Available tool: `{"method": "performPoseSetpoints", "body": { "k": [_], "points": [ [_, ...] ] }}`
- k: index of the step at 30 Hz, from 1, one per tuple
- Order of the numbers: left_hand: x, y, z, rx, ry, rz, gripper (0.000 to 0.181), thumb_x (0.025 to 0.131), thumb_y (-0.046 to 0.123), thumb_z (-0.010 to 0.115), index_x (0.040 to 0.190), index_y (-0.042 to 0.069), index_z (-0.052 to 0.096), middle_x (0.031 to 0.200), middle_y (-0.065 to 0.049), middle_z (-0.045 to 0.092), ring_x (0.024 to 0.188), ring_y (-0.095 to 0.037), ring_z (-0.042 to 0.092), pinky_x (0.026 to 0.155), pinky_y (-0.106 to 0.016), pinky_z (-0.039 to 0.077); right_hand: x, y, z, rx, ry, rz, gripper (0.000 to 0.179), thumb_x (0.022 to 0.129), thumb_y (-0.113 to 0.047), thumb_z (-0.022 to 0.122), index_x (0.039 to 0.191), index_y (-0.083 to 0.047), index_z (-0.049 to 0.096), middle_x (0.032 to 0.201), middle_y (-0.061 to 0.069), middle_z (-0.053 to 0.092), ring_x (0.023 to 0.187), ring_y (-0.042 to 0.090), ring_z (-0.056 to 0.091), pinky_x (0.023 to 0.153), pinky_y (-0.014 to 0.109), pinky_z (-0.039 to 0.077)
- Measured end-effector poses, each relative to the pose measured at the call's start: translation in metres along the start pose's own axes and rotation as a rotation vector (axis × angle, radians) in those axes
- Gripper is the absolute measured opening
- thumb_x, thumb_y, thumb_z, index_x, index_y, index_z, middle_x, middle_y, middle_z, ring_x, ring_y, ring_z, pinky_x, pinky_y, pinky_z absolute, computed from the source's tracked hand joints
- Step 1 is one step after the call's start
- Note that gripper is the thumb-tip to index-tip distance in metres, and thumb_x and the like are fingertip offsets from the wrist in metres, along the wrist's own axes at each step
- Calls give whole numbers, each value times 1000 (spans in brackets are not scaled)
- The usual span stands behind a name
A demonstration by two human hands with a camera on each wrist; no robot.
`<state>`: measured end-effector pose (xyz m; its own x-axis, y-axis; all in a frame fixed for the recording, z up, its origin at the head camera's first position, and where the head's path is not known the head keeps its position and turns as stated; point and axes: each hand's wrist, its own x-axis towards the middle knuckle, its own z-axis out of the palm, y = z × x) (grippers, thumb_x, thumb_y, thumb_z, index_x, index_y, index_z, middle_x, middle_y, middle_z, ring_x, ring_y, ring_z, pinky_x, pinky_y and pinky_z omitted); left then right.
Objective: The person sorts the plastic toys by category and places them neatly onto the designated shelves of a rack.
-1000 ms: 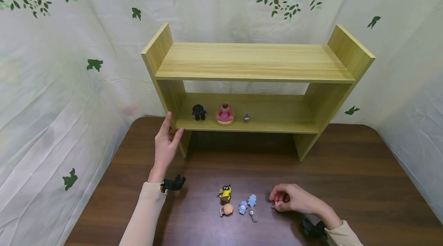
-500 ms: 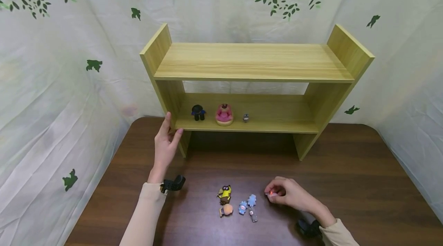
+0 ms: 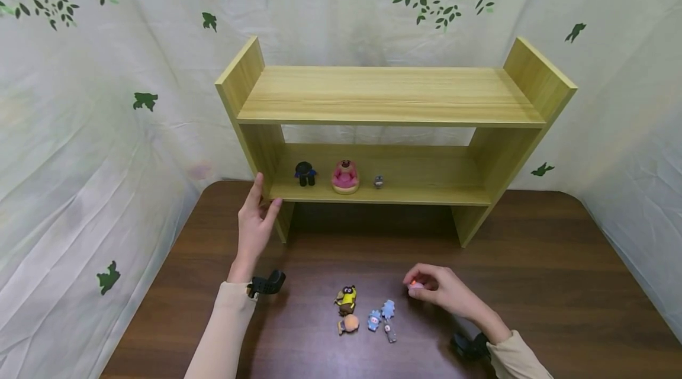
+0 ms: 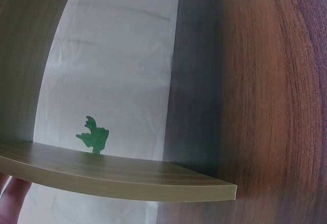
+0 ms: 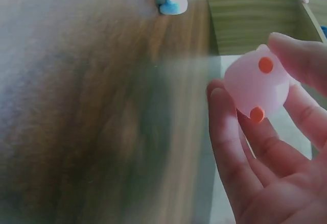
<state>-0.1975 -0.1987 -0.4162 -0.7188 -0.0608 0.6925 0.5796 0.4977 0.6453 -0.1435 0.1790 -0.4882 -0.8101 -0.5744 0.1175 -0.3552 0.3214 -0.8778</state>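
My right hand (image 3: 450,293) pinches a small pink round toy (image 5: 253,89) with orange spots above the tabletop, between thumb and fingers. In the head view my left hand (image 3: 253,228) reaches to the left side panel of the wooden shelf (image 3: 391,95), its thumb at the front edge and its straight fingers along the outside. Only some fingers (image 4: 13,198) show beyond the panel in the left wrist view. On the middle board stand a black figurine (image 3: 305,173), a pink bear figurine (image 3: 346,177) and a tiny grey figurine (image 3: 379,182).
On the brown table (image 3: 533,284) lie a yellow-and-brown figurine (image 3: 346,299), a tan-headed one (image 3: 349,324), two blue ones, such as the left blue figurine (image 3: 374,320), and a grey one (image 3: 390,330). A leaf-printed white cloth (image 3: 176,71) hangs behind the shelf.
My right hand has moved forward and slightly left over the table with the pink toy, which has turned in the fingers. My left hand stays at the shelf.
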Motion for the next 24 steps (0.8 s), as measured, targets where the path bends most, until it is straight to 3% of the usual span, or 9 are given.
{"method": "performPoseSetpoints", "body": {
  "k": [2,7,9,12,16,17,22,24],
  "points": [
    [0,0,0,1,1,3,82,89,-11,59,152,31,27,143,-29,37,112,-45,52,80,-43,51,2,-1,-1,-12,28,-14,9,88,-5,68,97,-3,66,89,-1,64,79,10,58,66,26,51],
    [0,1,0,0,1,7,81,89,-12,59,152,28,27,143,-29,36,112,-46,52,82,-16,47,6,-5,-5,3,82,-28,14,87,-6,70,100,-3,66,94,9,65,80,10,58,68,25,52],
    [0,1,0,0,-2,4,81,89,-12,59,152,27,27,143,-29,36,112,-46,51,81,-11,43,8,-7,-7,33,81,-27,17,88,-7,69,104,-1,65,97,15,65,81,10,60,69,25,52],
    [0,1,0,6,-3,3,80,89,-11,59,152,26,27,144,-29,36,113,-45,52,81,-21,49,10,-12,-9,80,78,-51,21,90,-7,67,109,1,64,101,20,64,83,13,62,71,26,52],
    [0,1,-1,11,-1,5,80,89,-11,59,152,27,27,144,-29,37,113,-44,52,78,-43,52,14,-19,-13,78,113,-110,22,89,-2,67,111,-3,64,102,11,67,87,18,64,75,27,53],
    [0,1,-1,11,0,6,80,89,-11,59,152,27,27,144,-28,37,113,-43,52,78,-43,52,15,-21,-14,69,125,-122,23,89,-1,67,111,-5,64,102,8,67,88,18,64,76,27,53],
    [0,1,0,-6,5,8,80,89,-12,59,152,26,28,143,-29,37,111,-44,52,81,-15,47,21,-28,-21,49,170,-185,28,84,10,66,110,-1,63,100,11,66,87,22,65,77,27,52],
    [0,0,0,-13,6,10,80,89,-12,59,152,26,28,143,-29,37,111,-44,52,80,-10,43,23,-32,-25,41,183,-195,29,83,12,66,110,1,62,99,14,64,85,22,65,76,27,53]
  ]
}}
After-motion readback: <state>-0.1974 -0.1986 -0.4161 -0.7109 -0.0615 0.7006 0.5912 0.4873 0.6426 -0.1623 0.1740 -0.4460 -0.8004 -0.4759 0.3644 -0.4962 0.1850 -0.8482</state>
